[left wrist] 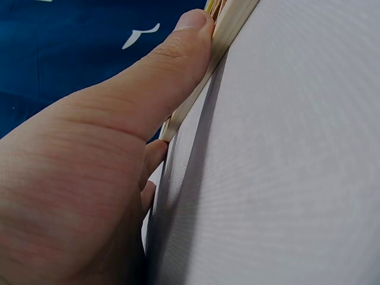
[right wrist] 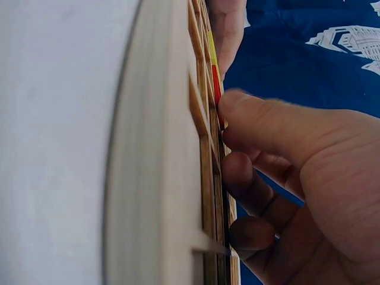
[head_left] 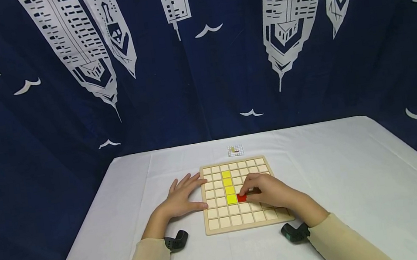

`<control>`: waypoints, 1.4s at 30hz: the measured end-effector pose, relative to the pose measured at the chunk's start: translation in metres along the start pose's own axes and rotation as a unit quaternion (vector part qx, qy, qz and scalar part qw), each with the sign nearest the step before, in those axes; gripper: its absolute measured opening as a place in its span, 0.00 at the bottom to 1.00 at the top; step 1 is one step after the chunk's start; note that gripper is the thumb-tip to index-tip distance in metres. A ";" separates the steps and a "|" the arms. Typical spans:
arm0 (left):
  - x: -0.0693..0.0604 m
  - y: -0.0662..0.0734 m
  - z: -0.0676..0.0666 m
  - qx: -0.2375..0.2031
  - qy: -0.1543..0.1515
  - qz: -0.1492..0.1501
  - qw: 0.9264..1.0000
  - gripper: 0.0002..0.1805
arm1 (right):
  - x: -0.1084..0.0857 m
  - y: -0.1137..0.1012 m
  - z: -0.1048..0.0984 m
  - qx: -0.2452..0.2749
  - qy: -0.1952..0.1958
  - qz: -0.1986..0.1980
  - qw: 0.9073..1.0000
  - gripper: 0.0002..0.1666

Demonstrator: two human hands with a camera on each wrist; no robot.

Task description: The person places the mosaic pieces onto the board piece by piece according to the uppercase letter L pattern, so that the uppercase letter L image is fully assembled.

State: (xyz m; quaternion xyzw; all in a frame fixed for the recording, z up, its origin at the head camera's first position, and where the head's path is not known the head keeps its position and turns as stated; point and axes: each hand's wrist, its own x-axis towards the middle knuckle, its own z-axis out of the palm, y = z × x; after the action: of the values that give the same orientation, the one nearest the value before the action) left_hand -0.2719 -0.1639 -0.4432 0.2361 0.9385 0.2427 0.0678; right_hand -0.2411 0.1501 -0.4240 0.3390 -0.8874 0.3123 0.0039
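A square wooden grid board (head_left: 206,222) lies on the table, its cells mostly filled with pale squares. A column of several yellow tiles (head_left: 229,190) runs down its left-middle part. Just right of the lowest yellow one is a red tile (head_left: 241,198), also visible in the right wrist view as a thin red edge (right wrist: 217,89). My right hand (head_left: 269,190) has thumb and index finger at this red tile, the other fingers curled over the board. My left hand (head_left: 180,198) rests with spread fingers against the board's left edge, its thumb (left wrist: 172,56) touching the rim.
Behind the board lies a small card (head_left: 235,150) printed with a coloured grid. The board sits on a white tablecloth (head_left: 339,165). A dark blue curtain (head_left: 195,88) with white building prints hangs behind the table. Each wrist wears a black device (head_left: 177,241).
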 end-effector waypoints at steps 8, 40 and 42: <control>0.001 -0.002 0.000 0.001 -0.004 0.000 1.000 0.44 | 0.000 -0.001 0.000 -0.003 -0.005 0.004 1.000 0.07; 0.001 -0.001 0.001 0.003 0.000 -0.003 1.000 0.44 | -0.021 0.027 -0.059 0.047 -0.051 0.100 0.993 0.14; 0.001 -0.001 0.001 0.002 0.001 -0.004 1.000 0.44 | -0.023 0.031 -0.064 0.047 -0.056 0.111 0.991 0.14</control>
State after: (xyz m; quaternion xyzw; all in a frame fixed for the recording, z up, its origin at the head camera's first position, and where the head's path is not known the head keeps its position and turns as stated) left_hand -0.2726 -0.1637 -0.4449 0.2325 0.9398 0.2412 0.0676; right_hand -0.2551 0.2176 -0.3953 0.2556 -0.9027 0.3324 -0.0966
